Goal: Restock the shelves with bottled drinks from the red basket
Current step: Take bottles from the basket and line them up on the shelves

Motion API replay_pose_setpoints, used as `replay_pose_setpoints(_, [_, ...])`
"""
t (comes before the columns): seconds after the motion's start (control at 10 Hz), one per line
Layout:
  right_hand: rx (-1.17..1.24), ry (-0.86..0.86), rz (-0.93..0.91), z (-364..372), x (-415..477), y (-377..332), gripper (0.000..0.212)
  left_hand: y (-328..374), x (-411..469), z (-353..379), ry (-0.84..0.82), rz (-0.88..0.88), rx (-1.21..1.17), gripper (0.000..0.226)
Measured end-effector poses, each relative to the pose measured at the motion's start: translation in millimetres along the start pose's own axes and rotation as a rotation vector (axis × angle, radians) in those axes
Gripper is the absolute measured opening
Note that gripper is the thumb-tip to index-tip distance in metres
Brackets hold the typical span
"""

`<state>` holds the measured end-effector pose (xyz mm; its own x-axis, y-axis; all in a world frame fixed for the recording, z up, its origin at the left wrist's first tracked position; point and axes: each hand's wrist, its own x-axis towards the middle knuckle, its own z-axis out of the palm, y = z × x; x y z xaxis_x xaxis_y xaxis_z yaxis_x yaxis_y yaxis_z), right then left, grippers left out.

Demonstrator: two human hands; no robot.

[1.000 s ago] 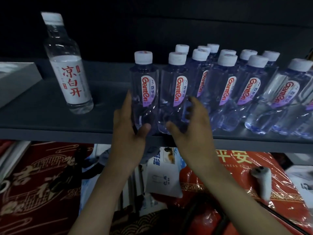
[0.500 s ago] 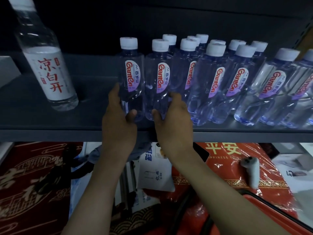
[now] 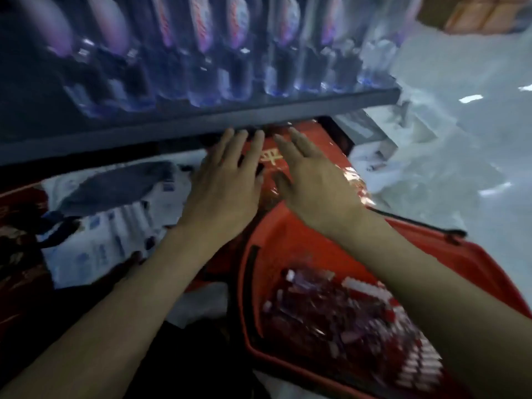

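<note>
The view is blurred by motion. A row of clear water bottles (image 3: 239,67) with purple and red labels stands on the dark shelf (image 3: 201,122) at the top. Below the shelf edge my left hand (image 3: 221,182) and my right hand (image 3: 311,180) hang side by side, fingers straight and spread, holding nothing. The red basket (image 3: 288,234) sits at the lower right under my right forearm, and several bottles (image 3: 339,306) with white caps lie inside it.
A red plastic-wrapped package (image 3: 276,159) with gold characters lies on the lower shelf behind my hands. White and blue packs (image 3: 115,231) fill the lower shelf at the left. Pale floor (image 3: 446,133) stretches to the right.
Both hands have let go of the two front bottles and dropped below the shelf edge. The camera has tilted down and right, bringing the red basket into view.
</note>
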<state>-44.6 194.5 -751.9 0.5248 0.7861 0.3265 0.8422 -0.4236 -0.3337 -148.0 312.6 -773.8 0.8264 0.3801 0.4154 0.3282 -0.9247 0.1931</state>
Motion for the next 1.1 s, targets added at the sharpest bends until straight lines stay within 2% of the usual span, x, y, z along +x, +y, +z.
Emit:
replay_pose_setpoints(0.1, [-0.111,-0.089,0.168,-3,-45,66,0.064,44,-4,40,-0.176,0.160,0.070,0.068])
replay_pose_setpoints(0.2, [-0.113,-0.191,0.322,3,-84,114,0.062,77,-1,80,-0.371,0.266,0.101,0.062])
replay_pose_setpoints(0.3, [-0.059,-0.305,0.415,16,-118,152,0.059,104,-3,121,-0.606,0.251,0.084,0.046])
replay_pose_setpoints(0.4, [-0.111,-0.243,0.361,30,-139,174,0.047,114,-18,172,-0.996,0.024,-0.023,0.036])
replay_pose_setpoints(0.5, [-0.114,-0.060,0.335,45,-145,182,0.034,122,-41,223,-1.237,-0.203,-0.157,0.043])
replay_pose_setpoints(0.6, [-0.076,-0.150,0.326,69,-160,195,0.029,123,-71,279,-1.318,-0.644,-0.451,0.053])
replay_pose_setpoints(0.7, [-0.071,-0.687,0.447,106,-197,222,0.046,121,-99,340,-1.142,-1.213,-0.729,0.062])
replay_pose_setpoints(0.8, [0.000,-0.984,0.698,139,-230,244,0.079,117,-116,387,-1.004,-1.472,-0.934,0.053])
replay_pose_setpoints(0.9, [-0.028,-0.959,0.748,165,-250,256,0.098,134,-101,358,-0.858,-1.668,-1.022,0.054])
replay_pose_setpoints(1.0, [-0.067,-0.775,0.673,164,-263,247,0.048,153,-86,327,-0.762,-1.721,-1.098,0.036])
replay_pose_setpoints(1.1, [-0.070,-0.460,0.689,152,-265,235,0.032,157,-80,318,-0.712,-1.871,-1.119,0.015])
